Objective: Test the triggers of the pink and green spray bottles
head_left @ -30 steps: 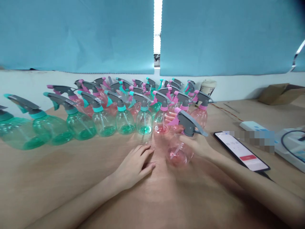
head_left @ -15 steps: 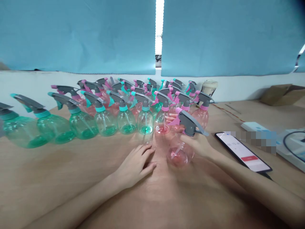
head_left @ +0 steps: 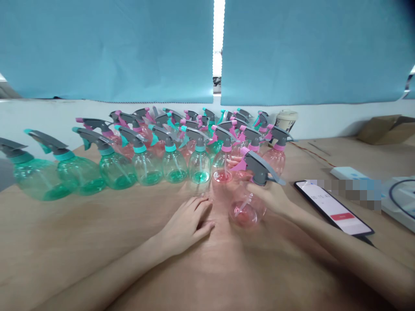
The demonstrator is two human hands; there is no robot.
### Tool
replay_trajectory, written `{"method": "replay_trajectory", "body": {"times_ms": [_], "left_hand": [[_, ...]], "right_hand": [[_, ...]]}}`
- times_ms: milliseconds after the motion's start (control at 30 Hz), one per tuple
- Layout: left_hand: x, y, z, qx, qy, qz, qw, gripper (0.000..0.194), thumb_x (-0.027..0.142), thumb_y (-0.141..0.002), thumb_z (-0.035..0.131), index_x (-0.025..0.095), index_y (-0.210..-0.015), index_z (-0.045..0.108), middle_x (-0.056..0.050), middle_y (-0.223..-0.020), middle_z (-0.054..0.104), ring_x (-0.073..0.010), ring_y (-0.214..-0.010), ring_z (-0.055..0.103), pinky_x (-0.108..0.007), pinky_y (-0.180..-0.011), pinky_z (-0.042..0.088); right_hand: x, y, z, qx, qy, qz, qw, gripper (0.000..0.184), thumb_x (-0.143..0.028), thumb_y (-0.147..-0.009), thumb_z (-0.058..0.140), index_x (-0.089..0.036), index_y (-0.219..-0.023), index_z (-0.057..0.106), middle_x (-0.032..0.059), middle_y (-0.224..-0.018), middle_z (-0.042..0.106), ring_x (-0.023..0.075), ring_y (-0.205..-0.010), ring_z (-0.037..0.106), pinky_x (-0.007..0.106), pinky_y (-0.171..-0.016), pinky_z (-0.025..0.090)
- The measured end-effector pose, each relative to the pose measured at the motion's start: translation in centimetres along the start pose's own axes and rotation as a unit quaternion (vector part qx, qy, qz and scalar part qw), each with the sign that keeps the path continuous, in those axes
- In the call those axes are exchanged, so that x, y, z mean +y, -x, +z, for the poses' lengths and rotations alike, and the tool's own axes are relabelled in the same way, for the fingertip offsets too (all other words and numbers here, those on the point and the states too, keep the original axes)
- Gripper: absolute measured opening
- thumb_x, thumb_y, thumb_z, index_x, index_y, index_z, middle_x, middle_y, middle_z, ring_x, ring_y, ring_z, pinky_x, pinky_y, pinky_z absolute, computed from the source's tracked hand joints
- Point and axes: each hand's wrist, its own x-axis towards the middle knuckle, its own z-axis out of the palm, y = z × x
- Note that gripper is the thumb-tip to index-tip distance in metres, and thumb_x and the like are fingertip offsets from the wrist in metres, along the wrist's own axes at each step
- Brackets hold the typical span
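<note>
My right hand [head_left: 270, 196] is wrapped round a pink see-through spray bottle [head_left: 247, 206] with a grey trigger head [head_left: 261, 167], holding it just in front of the rows of bottles. My left hand [head_left: 188, 222] lies flat on the wooden table [head_left: 97, 233] with its fingers stretched out, a little left of the held bottle, holding nothing. Behind both hands stand several green spray bottles [head_left: 145, 162] and several pink spray bottles [head_left: 275, 153], all with grey trigger heads.
A phone [head_left: 333, 208] with a lit screen lies right of my right hand. A white device [head_left: 348, 173] and cables lie further right. A paper cup [head_left: 286, 120] and a cardboard box [head_left: 385, 127] sit at the back by blue blinds.
The view has drifted slightly, so everything sits a little further right and lower in the picture. My hands and the held pink bottle have hardly moved on the table.
</note>
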Motion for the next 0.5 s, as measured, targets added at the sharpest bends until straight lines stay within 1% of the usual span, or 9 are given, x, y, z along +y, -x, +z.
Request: {"method": "replay_trajectory", "body": {"times_ms": [233, 367, 500], "left_hand": [[0.12, 0.0, -0.1, -0.004, 0.001, -0.004, 1.0, 0.04, 0.035, -0.089, 0.051, 0.018, -0.125, 0.043, -0.009, -0.13, 0.048, -0.0238, -0.121, 0.041, -0.038, -0.1, 0.034], [0.12, -0.03, -0.14, -0.008, -0.005, -0.005, 1.0, 0.041, 0.035, -0.089, 0.051, 0.017, -0.126, 0.043, -0.009, -0.132, 0.047, -0.0237, -0.122, 0.04, -0.038, -0.102, 0.033], [0.07, -0.07, -0.14, -0.014, -0.02, -0.007, 1.0, 0.042, 0.036, -0.09, 0.05, 0.017, -0.127, 0.045, -0.01, -0.134, 0.045, -0.0247, -0.124, 0.038, -0.039, -0.102, 0.032]], "right_hand": [[-0.07, 0.02, -0.03, -0.007, -0.014, 0.005, 1.0, 0.023, -0.027, -0.061, 0.045, -0.023, -0.053, 0.023, -0.0063, -0.05, 0.024, 0.0095, -0.051, 0.023, 0.025, -0.047, 0.022], [-0.1, -0.02, -0.02, -0.012, -0.018, -0.002, 1.0, 0.023, -0.027, -0.062, 0.046, -0.023, -0.053, 0.025, -0.0062, -0.051, 0.025, 0.0092, -0.051, 0.024, 0.024, -0.047, 0.022], [-0.18, 0.01, -0.03, -0.003, -0.009, 0.004, 1.0, 0.023, -0.028, -0.062, 0.046, -0.022, -0.053, 0.025, -0.006, -0.051, 0.024, 0.009, -0.051, 0.024, 0.024, -0.047, 0.023]]}}
